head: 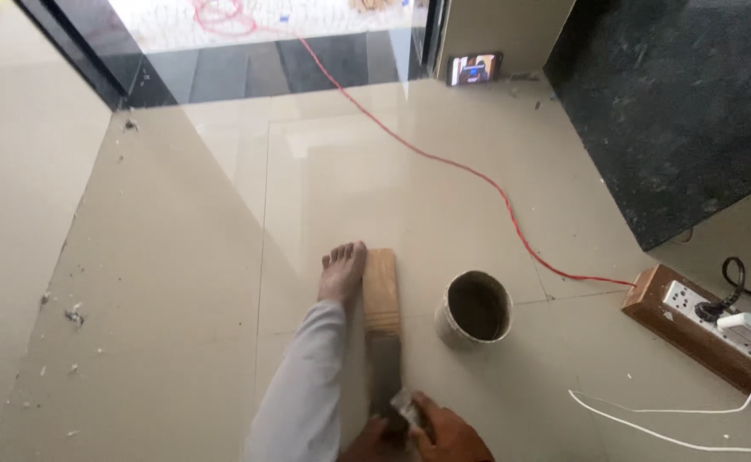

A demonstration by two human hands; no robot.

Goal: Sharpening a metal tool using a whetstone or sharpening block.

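Down low, our right hand (pixel 446 432) fingers pinch 1 pale rag (pixel 407 409) on 1 wooden plank (pixel 382 329); left hand (pixel 375 441) fingers unclear. Beyond them: 1 bare foot (pixel 343 269), 1 pot (pixel 474 308), 1 red cable (pixel 444 162), 1 socket board (pixel 700 329).

We are losing both hands (pixel 422 432) at the bottom edge; the extension board (pixel 709 334) is running off right.

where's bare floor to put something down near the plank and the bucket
Widest bare tile lies left of the foot, with only small debris. More lies beyond the plank and bucket, up to the red cable. Crowded right: socket box and white cord.
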